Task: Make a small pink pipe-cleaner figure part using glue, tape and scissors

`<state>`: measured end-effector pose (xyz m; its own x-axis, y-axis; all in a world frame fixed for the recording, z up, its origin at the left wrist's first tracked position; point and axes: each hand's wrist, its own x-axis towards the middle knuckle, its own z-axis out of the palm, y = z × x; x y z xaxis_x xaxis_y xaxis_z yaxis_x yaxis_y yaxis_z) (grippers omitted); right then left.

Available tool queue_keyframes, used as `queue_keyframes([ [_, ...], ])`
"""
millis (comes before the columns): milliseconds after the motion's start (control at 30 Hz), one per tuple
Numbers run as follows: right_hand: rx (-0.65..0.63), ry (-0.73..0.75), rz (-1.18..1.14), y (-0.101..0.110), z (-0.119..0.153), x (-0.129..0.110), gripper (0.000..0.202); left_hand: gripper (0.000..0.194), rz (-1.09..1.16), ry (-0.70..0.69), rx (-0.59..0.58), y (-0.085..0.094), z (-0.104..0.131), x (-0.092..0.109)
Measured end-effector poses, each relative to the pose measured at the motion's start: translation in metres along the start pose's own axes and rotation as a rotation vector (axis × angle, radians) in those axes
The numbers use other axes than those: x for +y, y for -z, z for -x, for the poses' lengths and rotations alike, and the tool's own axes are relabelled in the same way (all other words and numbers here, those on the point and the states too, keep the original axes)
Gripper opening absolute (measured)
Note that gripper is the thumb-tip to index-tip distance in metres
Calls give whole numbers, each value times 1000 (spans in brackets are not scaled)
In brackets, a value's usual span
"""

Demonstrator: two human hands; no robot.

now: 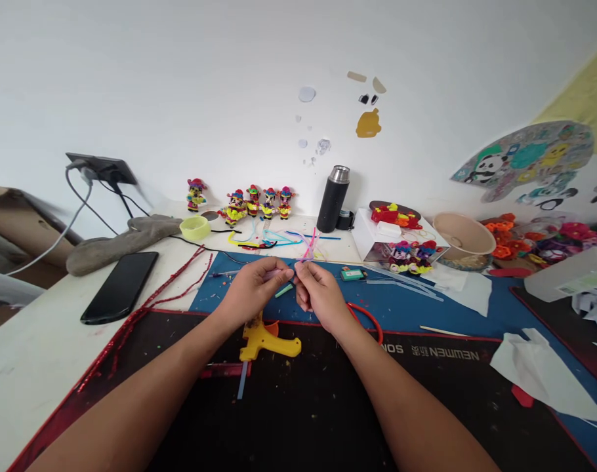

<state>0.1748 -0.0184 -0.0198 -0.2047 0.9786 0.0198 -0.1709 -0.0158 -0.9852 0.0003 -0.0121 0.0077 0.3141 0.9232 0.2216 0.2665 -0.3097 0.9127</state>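
Observation:
Over the blue part of the mat, my left hand (252,285) and my right hand (322,293) meet fingertip to fingertip. Both are closed in a pinch. A pale purplish bit shows at my left fingers and a small dark-blue bit between the two hands, too small to name. Just below my left hand lies a yellow glue gun (271,345) with a translucent glue stick (242,382) poking from its back. A short green strip (283,290) rests beneath my fingertips, and a red loop (372,320) curves beside my right wrist.
Behind stand several small colourful figures (236,208), a black thermos (332,200) and a white box (372,235). Pipe cleaners (283,239) lie before them. At left are a phone (121,287), yellow tape (195,227) and red glittery stems (155,301); at right, torn white paper (539,370).

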Motion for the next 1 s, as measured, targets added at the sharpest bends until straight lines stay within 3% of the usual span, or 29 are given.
queue_keyframes([
  [367,31,-1,42,3,0,-3,59,38,-62,-33,-8,9,-1,1],
  [533,14,-10,68,3,1,-3,58,37,-187,-97,-7,10,-1,0],
  [1000,6,-20,42,2,2,-3,56,37,-214,-118,8,8,0,3],
])
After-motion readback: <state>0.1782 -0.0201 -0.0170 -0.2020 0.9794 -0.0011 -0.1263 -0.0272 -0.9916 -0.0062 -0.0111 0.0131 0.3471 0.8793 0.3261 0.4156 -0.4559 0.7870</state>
